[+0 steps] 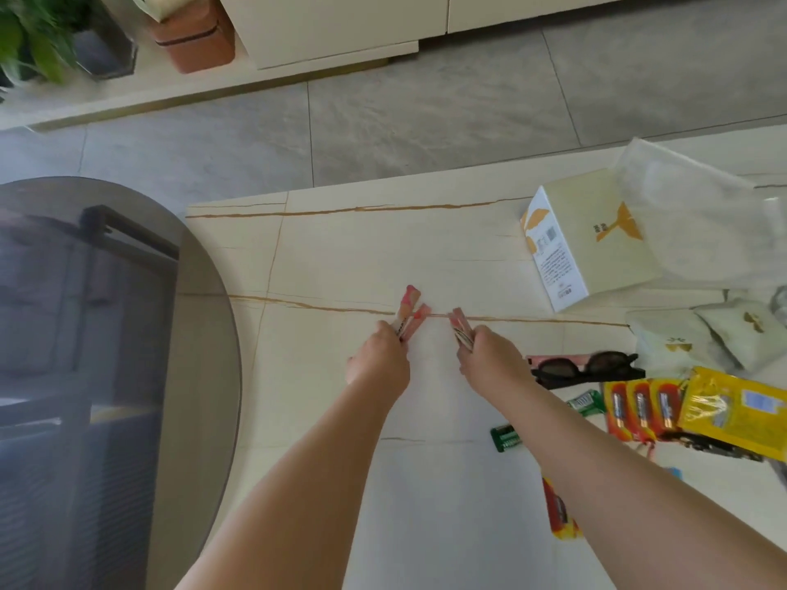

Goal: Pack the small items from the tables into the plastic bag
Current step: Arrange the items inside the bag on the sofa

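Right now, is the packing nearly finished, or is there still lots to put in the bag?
Still lots. The plastic bag lies at the table's far right and looks empty. The left hand and right hand each hold pink sticks, not yet bagged. Waiting on the table: sunglasses, batteries, a yellow packet, green gum, white pouches and a box.

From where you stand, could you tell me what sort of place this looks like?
Most likely a home living room: a pale marble-look coffee table beside a smoked-glass round table, a grey tiled floor, a low cream cabinet, and a potted plant in the corner.
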`<action>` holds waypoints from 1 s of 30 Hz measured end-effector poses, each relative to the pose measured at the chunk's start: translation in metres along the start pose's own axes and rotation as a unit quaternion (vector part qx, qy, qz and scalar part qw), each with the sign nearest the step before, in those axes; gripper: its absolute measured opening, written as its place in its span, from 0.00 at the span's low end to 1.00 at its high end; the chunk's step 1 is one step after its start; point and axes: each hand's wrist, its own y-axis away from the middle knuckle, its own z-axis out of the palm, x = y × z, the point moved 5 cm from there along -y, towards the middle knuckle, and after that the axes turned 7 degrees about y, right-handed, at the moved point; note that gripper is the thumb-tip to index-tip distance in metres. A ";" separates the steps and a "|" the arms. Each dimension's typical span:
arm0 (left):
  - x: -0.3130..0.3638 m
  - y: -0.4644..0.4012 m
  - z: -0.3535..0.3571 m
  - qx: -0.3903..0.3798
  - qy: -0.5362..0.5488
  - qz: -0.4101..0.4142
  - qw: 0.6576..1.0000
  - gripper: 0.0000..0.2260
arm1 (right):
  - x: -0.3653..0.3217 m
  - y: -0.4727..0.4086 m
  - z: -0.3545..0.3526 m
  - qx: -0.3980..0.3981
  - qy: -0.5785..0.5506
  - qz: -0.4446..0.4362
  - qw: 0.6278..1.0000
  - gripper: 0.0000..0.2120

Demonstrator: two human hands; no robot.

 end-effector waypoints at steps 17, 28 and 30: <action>0.122 0.265 -0.016 -0.123 0.204 0.028 0.971 0.13 | 0.070 0.250 -0.116 -0.042 -0.575 0.113 0.809 0.08; 0.190 0.402 -0.031 -0.243 0.122 0.203 0.941 0.11 | 0.105 0.418 -0.161 0.119 -0.721 0.106 0.674 0.12; 0.194 0.426 -0.029 -0.277 0.139 0.214 0.926 0.09 | 0.114 0.444 -0.158 0.170 -0.736 0.118 0.644 0.10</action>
